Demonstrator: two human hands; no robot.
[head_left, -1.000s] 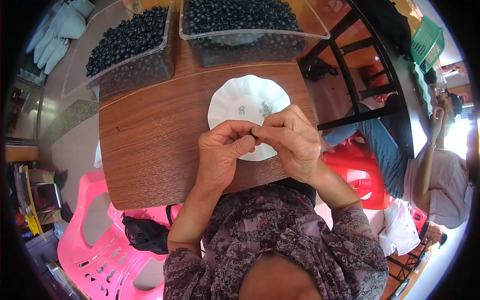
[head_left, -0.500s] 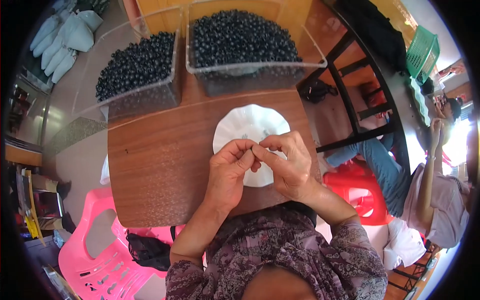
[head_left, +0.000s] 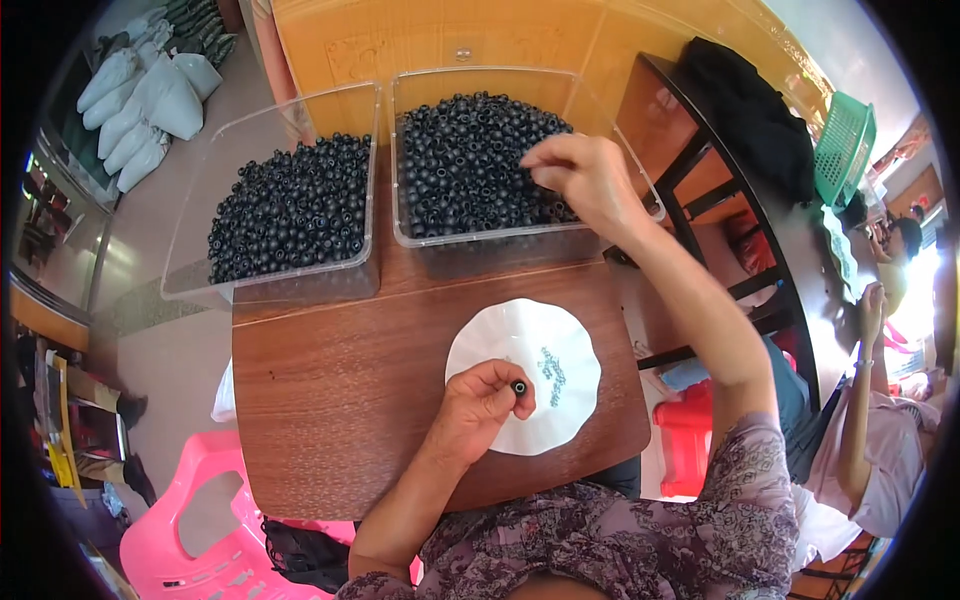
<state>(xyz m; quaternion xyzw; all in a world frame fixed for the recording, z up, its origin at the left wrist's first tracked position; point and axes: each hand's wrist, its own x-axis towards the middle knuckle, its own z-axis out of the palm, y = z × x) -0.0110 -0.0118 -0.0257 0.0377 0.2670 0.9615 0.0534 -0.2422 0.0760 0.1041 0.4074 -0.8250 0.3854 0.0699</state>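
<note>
A small black bead [head_left: 519, 387] with a pale-ringed hole is pinched between the thumb and fingers of my left hand [head_left: 475, 405]. That hand is over the near left part of a white scalloped plate [head_left: 575, 410], where a patch of small greenish pieces or marks shows. My right hand [head_left: 590, 180] is stretched out above the right clear plastic bin [head_left: 500, 238], its fingers curled together close over the dark beads [head_left: 460, 160]. Whether anything is between those fingertips, I cannot make out.
Left of that bin stands another clear bin [head_left: 320, 285] of dark beads on the brown wooden table [head_left: 330, 400]. A pink plastic chair [head_left: 190, 510] is at the near left. On the right are a dark table [head_left: 835, 330], a green basket [head_left: 845, 145] and a seated person [head_left: 870, 450].
My hands, earlier together over the plate, are now apart. The right has moved away to the right bin; the left stays by the plate with the bead. The view has tilted up.
</note>
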